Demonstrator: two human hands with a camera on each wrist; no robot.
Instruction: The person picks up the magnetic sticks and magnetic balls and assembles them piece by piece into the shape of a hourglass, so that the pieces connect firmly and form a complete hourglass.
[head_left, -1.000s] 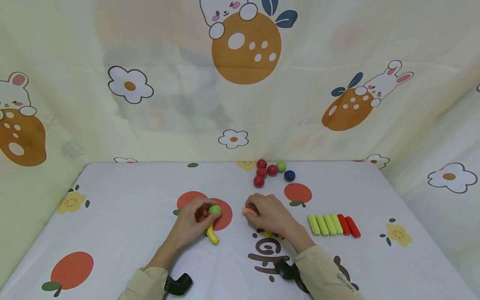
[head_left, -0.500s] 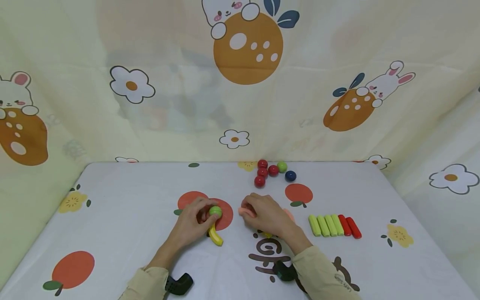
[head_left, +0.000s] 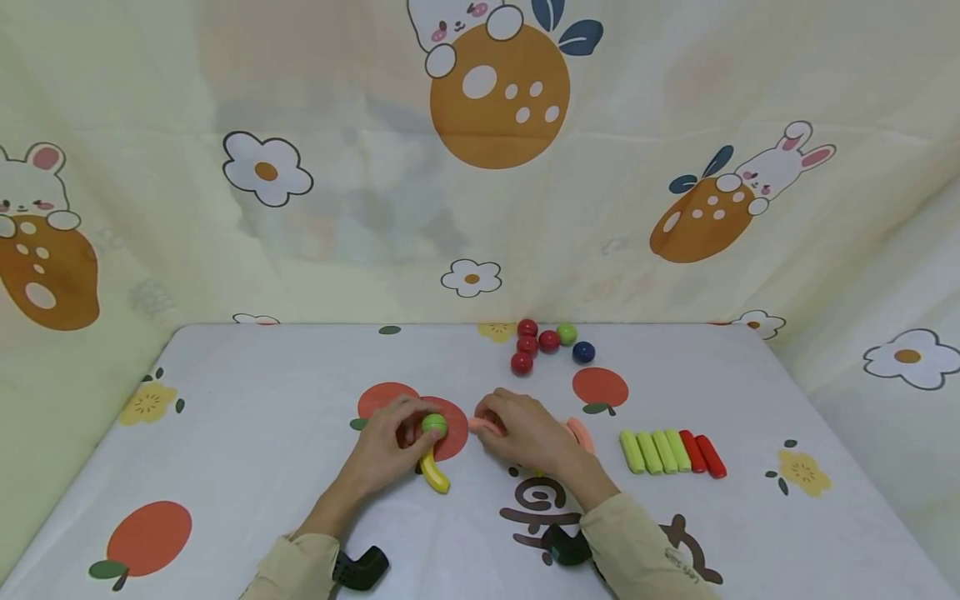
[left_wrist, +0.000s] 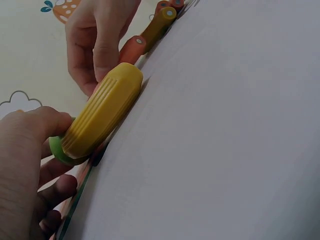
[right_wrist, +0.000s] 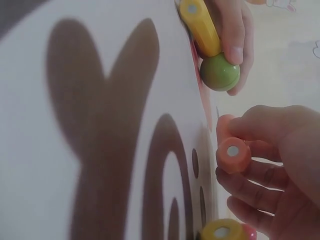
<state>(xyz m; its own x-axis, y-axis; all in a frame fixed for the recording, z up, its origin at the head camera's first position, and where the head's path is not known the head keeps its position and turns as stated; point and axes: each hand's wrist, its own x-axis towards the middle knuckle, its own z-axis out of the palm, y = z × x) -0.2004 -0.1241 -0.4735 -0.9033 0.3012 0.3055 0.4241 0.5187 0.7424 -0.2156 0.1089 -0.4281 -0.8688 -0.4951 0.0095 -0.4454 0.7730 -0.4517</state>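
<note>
My left hand (head_left: 386, 437) pinches a green ball (head_left: 434, 426) between thumb and fingers. A yellow curved magnetic rod (head_left: 433, 473) touches that ball and points toward the near side; the left wrist view shows its ribbed surface. To the right, my right hand (head_left: 525, 429) pinches an orange curved magnetic rod (head_left: 483, 425), its left end close to the green ball but apart from it. In the right wrist view a pale round disc (right_wrist: 233, 151) marks the rod's end. Another orange curved rod (head_left: 580, 435) lies behind the right wrist, partly covered by it.
Several red balls (head_left: 527, 344), a green ball (head_left: 566, 335) and a dark blue ball (head_left: 583, 352) sit at the table's back. Light green rods (head_left: 652, 452) and red rods (head_left: 703, 455) lie in a row at right. Another yellow piece (right_wrist: 221, 231) is near the right hand.
My right hand has moved left with its orange rod, closer to the green ball. The second orange rod has come into view beside the wrist. The left hand has barely moved.
</note>
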